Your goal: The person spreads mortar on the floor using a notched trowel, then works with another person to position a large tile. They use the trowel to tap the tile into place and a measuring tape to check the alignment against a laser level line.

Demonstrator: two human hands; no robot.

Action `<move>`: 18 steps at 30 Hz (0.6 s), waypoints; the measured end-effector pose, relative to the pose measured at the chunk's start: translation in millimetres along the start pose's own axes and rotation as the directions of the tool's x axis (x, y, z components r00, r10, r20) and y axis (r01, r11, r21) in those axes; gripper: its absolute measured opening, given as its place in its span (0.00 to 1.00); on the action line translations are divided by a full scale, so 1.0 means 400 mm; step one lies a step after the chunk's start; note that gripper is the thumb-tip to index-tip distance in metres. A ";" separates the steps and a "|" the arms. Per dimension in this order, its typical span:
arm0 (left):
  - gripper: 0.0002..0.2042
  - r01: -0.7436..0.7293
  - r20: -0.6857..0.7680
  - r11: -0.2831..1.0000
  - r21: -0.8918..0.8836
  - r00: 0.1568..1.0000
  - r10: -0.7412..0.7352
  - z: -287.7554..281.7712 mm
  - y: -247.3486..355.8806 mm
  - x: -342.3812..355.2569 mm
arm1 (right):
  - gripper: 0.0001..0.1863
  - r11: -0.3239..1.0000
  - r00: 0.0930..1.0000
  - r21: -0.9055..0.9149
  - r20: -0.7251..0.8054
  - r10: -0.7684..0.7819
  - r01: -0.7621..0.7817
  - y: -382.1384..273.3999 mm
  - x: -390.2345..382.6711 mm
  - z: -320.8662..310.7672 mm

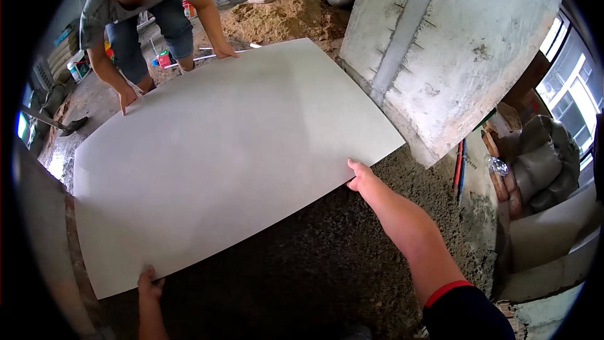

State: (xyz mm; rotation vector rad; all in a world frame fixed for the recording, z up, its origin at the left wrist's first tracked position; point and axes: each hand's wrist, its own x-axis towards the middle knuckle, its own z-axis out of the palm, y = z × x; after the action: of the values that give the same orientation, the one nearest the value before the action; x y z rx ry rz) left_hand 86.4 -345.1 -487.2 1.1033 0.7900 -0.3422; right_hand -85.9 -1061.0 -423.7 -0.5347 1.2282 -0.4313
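Head view, slab (226,151), right hand (361,175) gripping

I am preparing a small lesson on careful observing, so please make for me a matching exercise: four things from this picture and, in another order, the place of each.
Things
1. large pale rectangular slab
2. brown heap of loose sand
3. thin red and blue pipes
4. wearer's bare left hand

Places
A. top middle of the picture, beyond the slab
B. right of the slab, side by side
C. at the slab's near edge, toward its left corner
D. across the middle of the picture

Pairs: 1-D; 2-A; 3-B; 4-C
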 end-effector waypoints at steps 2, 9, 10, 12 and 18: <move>0.26 -0.003 0.002 1.000 -0.012 1.000 0.003 0.004 -0.001 -0.007 | 0.23 0.999 0.999 0.005 0.017 0.036 -0.036 -0.002 0.008 0.000; 0.25 0.016 -0.054 1.000 -0.019 0.998 -0.017 0.043 0.004 -0.070 | 0.22 1.000 0.999 -0.005 0.027 0.027 -0.027 -0.009 0.034 -0.007; 0.25 0.017 -0.055 1.000 -0.020 0.998 -0.018 0.044 0.003 -0.079 | 0.21 0.999 1.000 -0.037 -0.014 0.006 -0.007 -0.009 0.031 -0.011; 0.26 0.022 -0.086 0.998 -0.056 0.996 -0.027 0.040 -0.002 -0.096 | 0.21 1.000 0.999 -0.017 0.031 0.020 -0.020 -0.008 0.018 -0.025; 0.25 0.069 -0.078 0.997 -0.027 0.994 -0.071 0.000 -0.029 -0.165 | 0.21 1.000 1.000 0.012 0.011 0.024 -0.024 0.000 -0.031 -0.094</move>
State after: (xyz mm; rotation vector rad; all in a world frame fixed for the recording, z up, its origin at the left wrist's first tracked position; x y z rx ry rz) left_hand 33.9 -358.6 -447.6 1.0735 0.9024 -0.3487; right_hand -125.4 -1059.4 -423.0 -0.5114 1.2194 -0.4147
